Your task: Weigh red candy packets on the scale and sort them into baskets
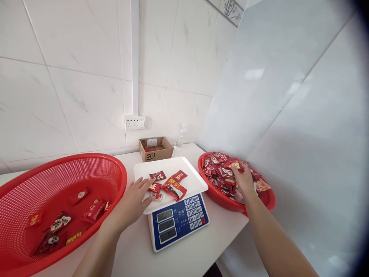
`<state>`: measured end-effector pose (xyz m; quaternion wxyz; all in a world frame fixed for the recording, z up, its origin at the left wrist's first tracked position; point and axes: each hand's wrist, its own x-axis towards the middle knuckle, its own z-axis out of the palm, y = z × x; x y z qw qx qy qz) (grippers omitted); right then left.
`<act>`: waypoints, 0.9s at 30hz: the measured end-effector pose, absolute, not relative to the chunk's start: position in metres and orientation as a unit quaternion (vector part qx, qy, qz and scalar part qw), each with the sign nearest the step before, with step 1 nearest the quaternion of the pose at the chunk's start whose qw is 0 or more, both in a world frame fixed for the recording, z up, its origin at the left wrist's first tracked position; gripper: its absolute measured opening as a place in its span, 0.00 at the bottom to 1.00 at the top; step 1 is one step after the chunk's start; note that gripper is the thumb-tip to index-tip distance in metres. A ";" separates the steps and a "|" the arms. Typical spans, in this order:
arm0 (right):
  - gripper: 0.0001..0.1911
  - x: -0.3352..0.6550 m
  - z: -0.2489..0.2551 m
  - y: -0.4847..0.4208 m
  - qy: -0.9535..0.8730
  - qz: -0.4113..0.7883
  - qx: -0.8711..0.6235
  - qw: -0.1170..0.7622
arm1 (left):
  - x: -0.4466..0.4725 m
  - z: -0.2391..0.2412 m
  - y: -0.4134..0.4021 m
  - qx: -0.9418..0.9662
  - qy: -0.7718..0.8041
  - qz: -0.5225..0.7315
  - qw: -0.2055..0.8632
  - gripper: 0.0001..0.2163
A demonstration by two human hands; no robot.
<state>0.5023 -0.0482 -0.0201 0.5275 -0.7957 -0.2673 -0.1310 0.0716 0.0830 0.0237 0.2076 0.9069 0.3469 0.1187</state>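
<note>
A white weighing tray point(173, 164) sits on a blue digital scale point(179, 223) at the table's middle, with several red snack packets point(170, 184) on it. My left hand point(135, 200) rests at the tray's left edge, fingers stretched out, tips touching a red packet point(155, 188). My right hand point(243, 179) reaches into the small red basket point(221, 198) at the right, which is heaped with red packets point(220, 169); its fingers curl down into the pile, pinching a red packet point(235, 164).
A big red mesh basket point(57, 169) at the left holds a few packets point(62, 221). A small cardboard box point(155, 149) and a clear bottle point(179, 140) stand at the back by the tiled wall. A wall socket point(135, 122) is above. A white panel stands at the right.
</note>
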 end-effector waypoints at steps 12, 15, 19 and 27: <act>0.36 0.492 -0.009 -0.047 -0.242 -0.134 -0.791 0.546 | 0.068 0.022 0.085 0.908 0.341 0.137 0.200 0.24; 0.38 0.493 -0.009 -0.048 -0.259 -0.152 -0.789 0.536 | 0.069 0.025 0.083 0.906 0.354 0.117 0.198 0.24; 0.37 0.492 -0.008 -0.051 -0.274 -0.143 -0.800 0.515 | 0.074 0.027 0.079 0.911 0.347 0.105 0.196 0.23; 0.29 0.486 -0.002 -0.054 -0.238 -0.137 -0.785 0.556 | 0.077 0.021 0.078 0.917 0.328 0.116 0.198 0.23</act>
